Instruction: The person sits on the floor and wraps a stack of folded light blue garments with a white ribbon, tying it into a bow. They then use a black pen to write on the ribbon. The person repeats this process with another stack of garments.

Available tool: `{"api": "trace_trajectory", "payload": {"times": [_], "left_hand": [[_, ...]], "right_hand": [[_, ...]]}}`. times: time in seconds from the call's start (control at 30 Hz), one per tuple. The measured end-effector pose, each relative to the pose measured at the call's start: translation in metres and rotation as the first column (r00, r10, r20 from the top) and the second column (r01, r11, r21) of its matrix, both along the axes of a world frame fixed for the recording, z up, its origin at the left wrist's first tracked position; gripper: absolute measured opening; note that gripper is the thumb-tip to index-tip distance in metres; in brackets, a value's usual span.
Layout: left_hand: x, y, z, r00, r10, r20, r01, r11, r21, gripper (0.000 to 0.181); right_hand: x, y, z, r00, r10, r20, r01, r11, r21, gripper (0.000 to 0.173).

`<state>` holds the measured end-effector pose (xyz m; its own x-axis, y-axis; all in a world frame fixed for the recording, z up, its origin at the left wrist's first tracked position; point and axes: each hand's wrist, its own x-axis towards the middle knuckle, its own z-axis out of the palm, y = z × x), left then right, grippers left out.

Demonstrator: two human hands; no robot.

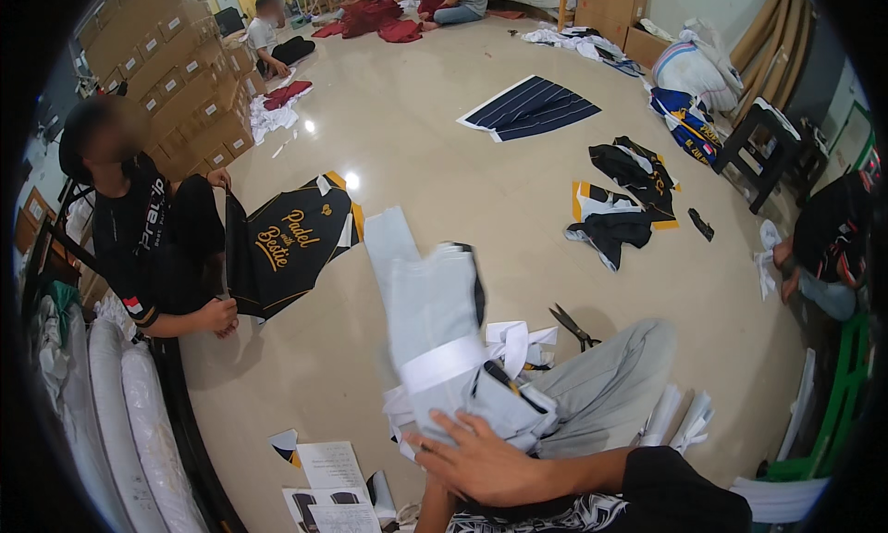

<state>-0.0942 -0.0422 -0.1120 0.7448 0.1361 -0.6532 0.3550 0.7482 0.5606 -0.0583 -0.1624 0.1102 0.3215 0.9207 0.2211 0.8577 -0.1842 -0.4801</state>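
Observation:
A folded bundle of pale grey fabric pieces (433, 304) with a white band around it and some black edges lies before me. My right hand (482, 457) rests across its near end, fingers spread over the cloth. Only the wrist and forearm of my left hand (438, 500) show; its fingers are hidden beneath the right hand and the bundle. White and black fabric strips (517, 345) lie just right of the bundle, beside black-handled scissors (574, 326) with parted blades. Printed paper sheets (329, 467) are on the floor at the lower left.
A seated person at left holds a black and yellow printed fabric panel (288, 245). Black fabric pieces (624, 193) and a striped navy piece (531, 110) lie on the floor. Rolls (142, 422) line the left; cartons (201, 110) stand behind. Another person crouches at right.

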Motion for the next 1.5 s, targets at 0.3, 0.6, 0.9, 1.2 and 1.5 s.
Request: {"api": "trace_trajectory", "payload": {"times": [0.3,0.6,0.9,1.2,1.5], "left_hand": [[-0.042,0.007,-0.006,0.98,0.199,0.025,-0.198,0.98,-0.026,0.053],[-0.101,0.052,0.01,0.992,0.08,0.102,-0.12,0.87,0.478,0.063],[-0.065,0.057,0.068,0.997,-0.063,-0.036,0.071,0.74,0.669,0.091],[-0.055,0.049,0.081,0.999,-0.027,0.046,-0.003,0.839,0.544,0.098],[-0.072,0.024,0.079,0.983,0.05,0.175,-0.131,0.861,0.491,0.102]], "right_hand": [[-0.029,0.013,-0.098,0.974,0.207,-0.087,-0.204,0.978,0.042,0.051],[-0.009,0.012,-0.077,0.858,0.21,-0.469,-0.156,0.976,0.152,0.028],[0.034,0.007,-0.064,0.974,0.03,-0.225,-0.009,0.996,0.092,0.033],[0.063,-0.011,-0.132,0.455,-0.27,-0.848,0.712,0.682,0.166,0.036],[0.067,0.069,-0.127,0.363,0.066,-0.929,0.595,0.751,0.286,0.051]]}}
